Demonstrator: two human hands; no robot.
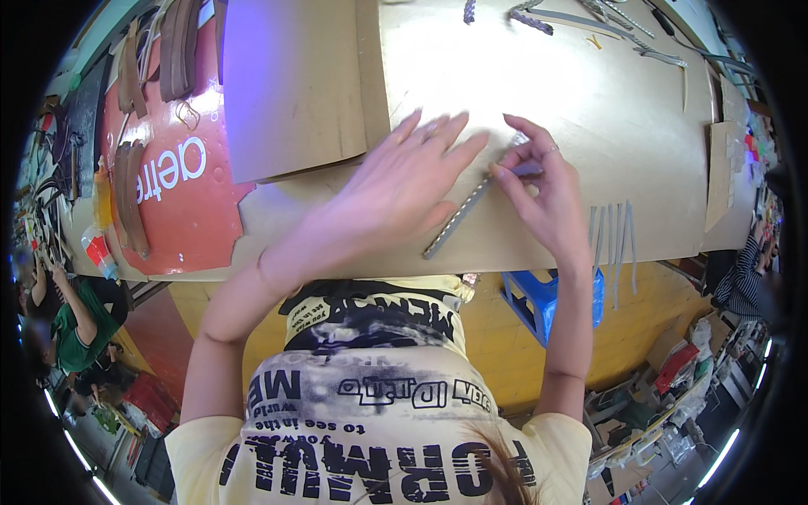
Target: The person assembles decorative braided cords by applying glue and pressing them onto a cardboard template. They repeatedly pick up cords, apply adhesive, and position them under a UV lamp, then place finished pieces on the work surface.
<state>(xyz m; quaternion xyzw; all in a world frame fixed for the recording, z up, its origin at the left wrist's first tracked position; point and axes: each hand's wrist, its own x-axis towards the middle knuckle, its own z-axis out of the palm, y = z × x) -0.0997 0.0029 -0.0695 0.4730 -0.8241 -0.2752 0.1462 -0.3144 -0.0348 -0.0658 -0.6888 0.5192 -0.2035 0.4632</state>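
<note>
A narrow grey strip with a row of pale stitch-like marks slants across the table just in front of me. My right hand pinches its upper end between thumb and fingers. Part of that end is hidden behind the fingers. My left hand hovers to the left of the strip, slightly blurred, palm down with the fingers spread. Nothing shows in it, and it looks apart from the strip. Several thin grey strips lie side by side at the table's near edge, right of my right hand.
A large cardboard piece lies left of centre, beside a red board carrying brown straps. A bottle stands farther left. Braided cords lie at the back. A blue stool is below the table edge. Another person is at left.
</note>
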